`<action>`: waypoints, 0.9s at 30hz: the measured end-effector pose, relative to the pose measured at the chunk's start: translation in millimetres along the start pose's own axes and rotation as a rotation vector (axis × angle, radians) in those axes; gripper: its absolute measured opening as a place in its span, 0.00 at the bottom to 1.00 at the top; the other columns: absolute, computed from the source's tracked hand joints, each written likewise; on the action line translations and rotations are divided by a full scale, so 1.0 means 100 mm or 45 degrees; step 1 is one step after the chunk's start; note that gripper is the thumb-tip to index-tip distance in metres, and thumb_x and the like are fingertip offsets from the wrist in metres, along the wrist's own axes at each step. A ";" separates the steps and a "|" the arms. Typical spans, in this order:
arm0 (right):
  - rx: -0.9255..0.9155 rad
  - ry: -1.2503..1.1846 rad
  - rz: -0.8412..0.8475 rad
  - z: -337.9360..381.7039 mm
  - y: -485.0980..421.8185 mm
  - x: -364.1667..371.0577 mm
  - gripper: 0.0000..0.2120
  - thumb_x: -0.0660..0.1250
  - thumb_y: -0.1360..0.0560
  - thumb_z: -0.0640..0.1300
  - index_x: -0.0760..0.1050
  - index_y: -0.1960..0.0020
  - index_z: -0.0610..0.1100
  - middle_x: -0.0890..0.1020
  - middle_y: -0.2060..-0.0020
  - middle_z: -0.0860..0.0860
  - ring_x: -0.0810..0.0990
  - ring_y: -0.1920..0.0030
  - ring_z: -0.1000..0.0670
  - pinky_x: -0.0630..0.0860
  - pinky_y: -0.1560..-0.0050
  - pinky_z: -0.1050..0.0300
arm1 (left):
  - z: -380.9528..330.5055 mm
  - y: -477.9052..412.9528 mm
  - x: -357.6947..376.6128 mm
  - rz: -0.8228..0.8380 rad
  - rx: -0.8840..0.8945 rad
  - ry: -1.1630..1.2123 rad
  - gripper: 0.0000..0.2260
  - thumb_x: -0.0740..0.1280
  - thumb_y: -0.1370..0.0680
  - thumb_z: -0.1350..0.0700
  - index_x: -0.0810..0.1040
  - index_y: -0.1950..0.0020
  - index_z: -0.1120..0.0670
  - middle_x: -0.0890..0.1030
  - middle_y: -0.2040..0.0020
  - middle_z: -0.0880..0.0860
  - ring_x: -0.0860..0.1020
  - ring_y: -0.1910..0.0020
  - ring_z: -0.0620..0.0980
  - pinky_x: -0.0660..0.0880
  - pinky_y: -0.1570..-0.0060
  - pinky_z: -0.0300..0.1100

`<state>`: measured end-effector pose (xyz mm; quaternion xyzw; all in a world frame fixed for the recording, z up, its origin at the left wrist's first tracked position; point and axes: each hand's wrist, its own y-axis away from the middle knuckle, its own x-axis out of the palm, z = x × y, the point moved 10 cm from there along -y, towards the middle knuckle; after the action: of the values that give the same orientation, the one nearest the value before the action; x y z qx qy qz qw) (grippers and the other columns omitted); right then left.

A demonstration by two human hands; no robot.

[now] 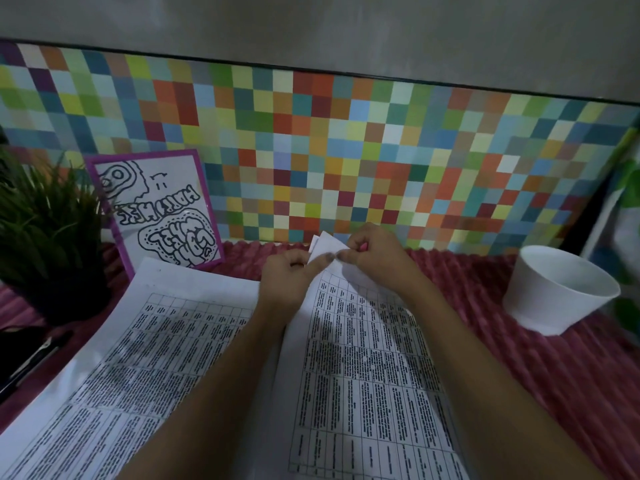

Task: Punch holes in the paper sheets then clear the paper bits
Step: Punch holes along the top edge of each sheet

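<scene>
Two stacks of printed paper sheets with tables lie on the red cloth: one on the left [138,341], one on the right [363,358]. My left hand [287,275] pinches the far edge of the right sheets, which is lifted off the cloth. My right hand [370,251] is closed over a small pink object [363,246] at that same lifted edge; most of it is hidden in my fingers. Both hands touch at the fingertips.
A white cup [554,289] stands on the right of the red ribbed cloth [519,358]. A purple-framed drawing [159,209] leans on the coloured chequered wall. A dark potted plant [45,220] and a black pen [31,362] are at the left.
</scene>
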<state>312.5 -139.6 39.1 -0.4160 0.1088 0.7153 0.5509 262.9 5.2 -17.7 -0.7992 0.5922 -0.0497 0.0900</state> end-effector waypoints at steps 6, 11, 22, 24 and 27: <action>0.025 0.068 -0.062 0.01 0.01 -0.07 0.20 0.76 0.31 0.42 0.73 0.62 0.26 0.69 0.64 0.43 0.75 0.58 0.34 0.68 0.61 0.57 | 0.04 0.01 -0.10 -0.160 -0.138 0.307 0.04 0.66 0.20 0.60 0.79 0.50 0.61 0.84 0.61 0.55 0.80 0.63 0.50 0.76 0.64 0.41; 0.118 -0.004 -0.134 -0.07 0.01 -0.11 0.15 0.77 0.32 0.42 0.77 0.62 0.31 0.76 0.60 0.47 0.76 0.59 0.47 0.76 0.53 0.48 | -0.10 0.00 -0.08 -0.169 0.068 0.083 0.12 0.66 0.20 0.53 0.80 0.55 0.61 0.82 0.60 0.61 0.77 0.62 0.50 0.76 0.60 0.48; 0.090 -0.271 -0.428 0.11 0.07 -0.65 0.27 0.76 0.31 0.41 0.72 0.35 0.48 0.78 0.58 0.54 0.77 0.58 0.55 0.74 0.60 0.63 | -0.20 0.05 0.00 -0.133 0.228 -0.252 0.09 0.68 0.21 0.57 0.81 0.57 0.63 0.79 0.59 0.53 0.74 0.61 0.44 0.71 0.59 0.36; 0.012 -0.574 -0.724 0.17 0.13 -0.98 0.23 0.73 0.30 0.37 0.74 0.36 0.43 0.78 0.62 0.51 0.79 0.62 0.48 0.78 0.59 0.57 | -0.23 0.04 -0.03 -0.179 0.222 -0.288 0.08 0.69 0.21 0.57 0.82 0.53 0.62 0.77 0.51 0.51 0.75 0.54 0.45 0.69 0.54 0.26; -0.026 -1.039 -0.902 0.23 0.10 -1.19 0.07 0.69 0.27 0.34 0.78 0.50 0.39 0.77 0.64 0.42 0.75 0.70 0.47 0.70 0.76 0.61 | -0.20 0.02 0.01 -0.132 0.192 -0.245 0.09 0.69 0.21 0.58 0.81 0.57 0.63 0.78 0.56 0.57 0.75 0.58 0.47 0.71 0.56 0.30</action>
<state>298.1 -212.3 135.9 -0.1209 -0.2679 0.5901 0.7519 258.1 2.4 1.3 -0.8209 0.5332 -0.0217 0.2036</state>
